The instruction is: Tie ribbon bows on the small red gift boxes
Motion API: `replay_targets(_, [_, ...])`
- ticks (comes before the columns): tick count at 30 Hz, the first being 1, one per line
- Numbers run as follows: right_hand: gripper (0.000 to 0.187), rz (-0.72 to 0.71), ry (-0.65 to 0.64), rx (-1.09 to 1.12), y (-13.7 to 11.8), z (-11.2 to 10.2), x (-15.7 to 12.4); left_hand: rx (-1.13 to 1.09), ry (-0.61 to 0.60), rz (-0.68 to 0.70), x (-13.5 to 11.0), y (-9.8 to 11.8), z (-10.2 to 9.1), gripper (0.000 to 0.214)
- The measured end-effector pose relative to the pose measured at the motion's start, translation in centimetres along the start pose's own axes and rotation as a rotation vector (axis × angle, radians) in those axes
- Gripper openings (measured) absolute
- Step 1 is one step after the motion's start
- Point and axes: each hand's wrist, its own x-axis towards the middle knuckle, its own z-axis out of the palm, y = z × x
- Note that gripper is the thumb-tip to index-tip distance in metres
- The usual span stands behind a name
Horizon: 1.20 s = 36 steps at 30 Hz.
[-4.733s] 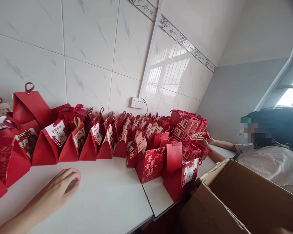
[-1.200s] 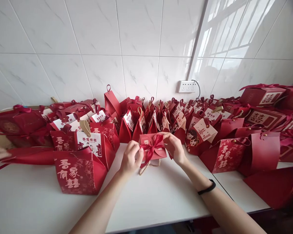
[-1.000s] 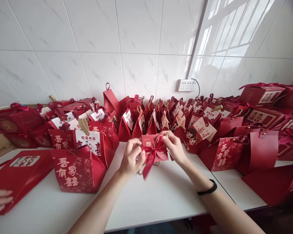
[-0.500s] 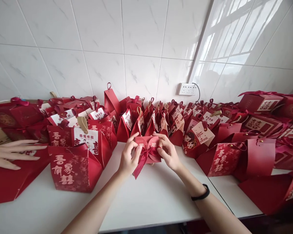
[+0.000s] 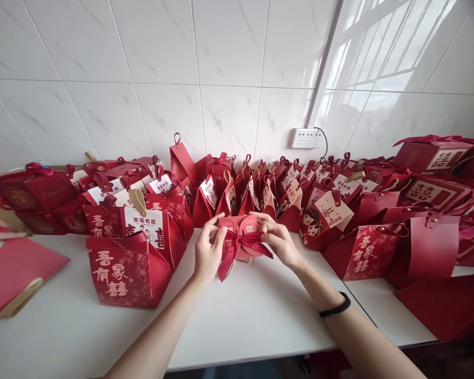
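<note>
A small red gift box (image 5: 242,236) with two rounded top flaps and a dark red ribbon (image 5: 243,246) stands on the white counter (image 5: 237,321) in front of me. My left hand (image 5: 206,251) pinches its left side and flap. My right hand (image 5: 278,240) grips its right side, fingers on the ribbon. Both hands are closed on the box. The ribbon's loose tails hang down over the front. A black band circles my right wrist.
Several red gift bags and boxes line the tiled wall, among them a large bag with gold characters (image 5: 128,271) at my left. A flat red bag (image 5: 13,273) lies at far left under another person's fingers (image 5: 2,230). A wall socket (image 5: 306,138) sits above.
The ribbon bow on the box has been loosened and the two rounded flaps now stand up. At the left, the other person's hand has drawn back from the flat red bag.
</note>
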Motion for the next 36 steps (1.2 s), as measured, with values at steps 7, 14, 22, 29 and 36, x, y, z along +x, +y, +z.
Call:
replay_targets(7, [0.030,0.005,-0.115,-0.015,0.3,-0.8,0.2,0.127,-0.052,0.146,0.4,-0.6,-0.7,0.028])
replay_targets(14, [0.041,0.034,-0.067,0.001,-0.7,0.1,0.1,0.209,-0.026,0.302,0.2,-0.8,-0.7,0.025])
replay_targets(22, [0.024,0.062,-0.117,0.250,0.5,-0.7,0.1,0.246,-0.012,0.355,0.1,-0.6,-0.5,0.023])
replay_targets(29, [0.039,0.125,-0.112,0.412,1.0,-0.7,0.4,0.272,-0.024,0.342,0.3,-0.7,-0.4,0.023])
replay_targets(36, [0.070,0.062,-0.137,0.217,0.7,-1.2,0.2,0.189,-0.012,0.304,0.6,-1.2,-0.7,0.027])
